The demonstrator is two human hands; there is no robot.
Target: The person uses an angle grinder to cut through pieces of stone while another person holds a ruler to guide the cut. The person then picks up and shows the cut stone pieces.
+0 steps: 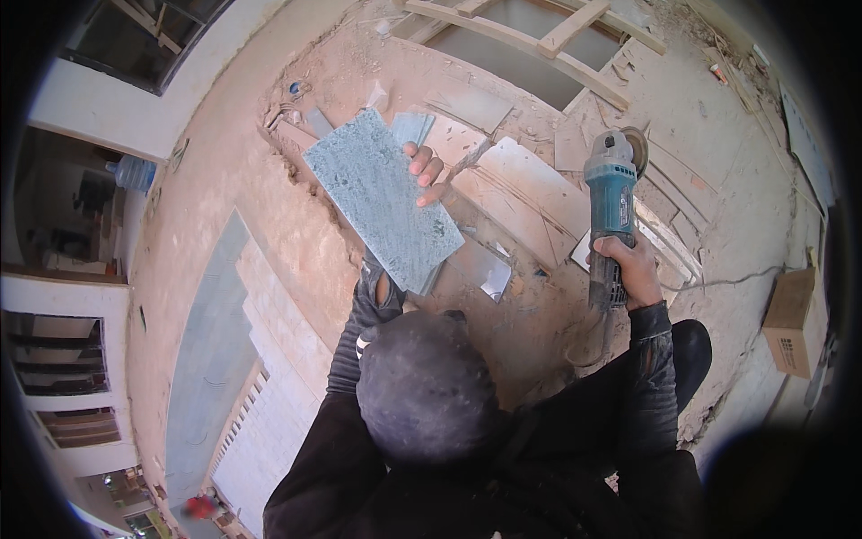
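Note:
My left hand (426, 172) holds up a rectangular grey-green tile (370, 202), its fingers curled over the right edge. The rest of that hand is hidden behind the tile, which is tilted with its speckled face upward. In my right hand (633, 272) is a teal and black angle grinder (613, 193), gripped round its dark lower body. The grinder stands head up, apart from the tile, with a round disc (636, 151) at its top. Whether the disc turns cannot be told. Behind the raised tile, part of another grey-green tile (413, 127) shows.
Dusty pale slabs (521, 184) and broken pieces lie on the ground ahead. Wooden beams (539, 47) cross an opening farther off. A cable (732, 281) runs right from the grinder toward a cardboard box (792, 323). Low tiled paving (280, 314) lies to the left, beside a building wall.

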